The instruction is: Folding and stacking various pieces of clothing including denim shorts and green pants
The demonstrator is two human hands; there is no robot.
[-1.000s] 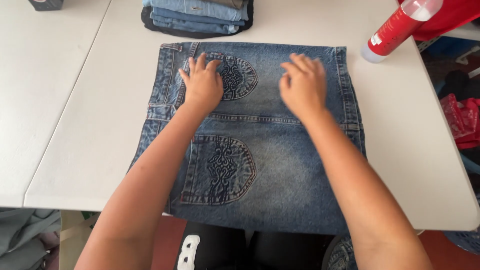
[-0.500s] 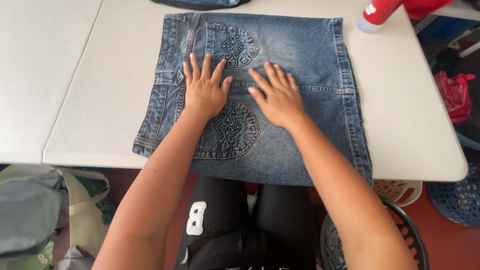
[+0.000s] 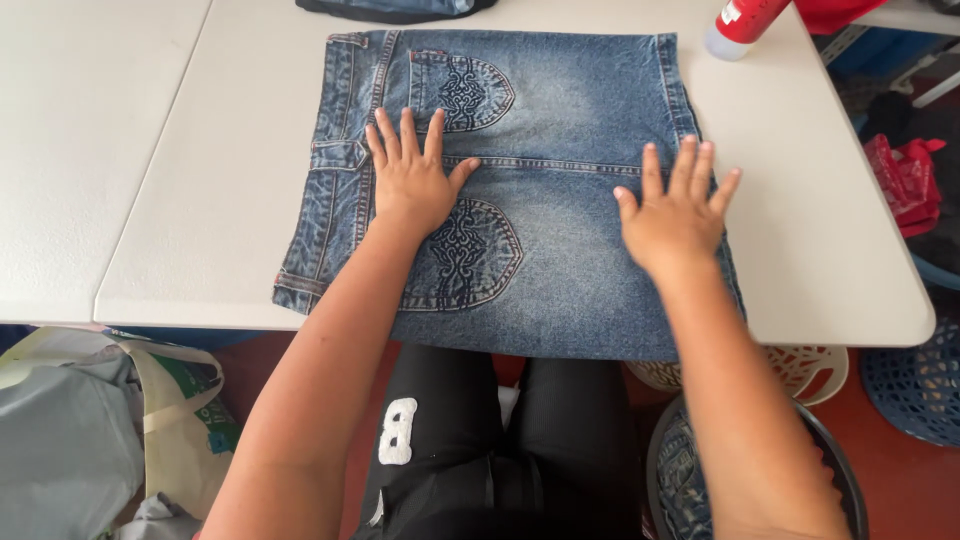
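Head view: left hand [image 3: 412, 185], fingers [image 3: 407, 135] spread and flat, grasping nothing, palm pressed on folded blue denim jeans [image 3: 560, 110] just beside the centre seam and between two embroidered back pockets, upper [image 3: 462, 92] and lower [image 3: 465, 255]. Right hand [image 3: 675, 215], fingers [image 3: 680, 165] likewise splayed and released, flat on the same denim near its right edge, well apart from the left hand. Jeans folded into a near-square panel, lying on a white tabletop [image 3: 200, 200]; waistband at the left, seam running left to right, near edge hanging slightly past the tabletop's front. Beyond: dark folded garment [image 3: 390, 8] at the far edge, red-and-white bottle [image 3: 742, 22] far right, bags [image 3: 90, 430] on the floor left, blue basket [image 3: 915, 385] right.
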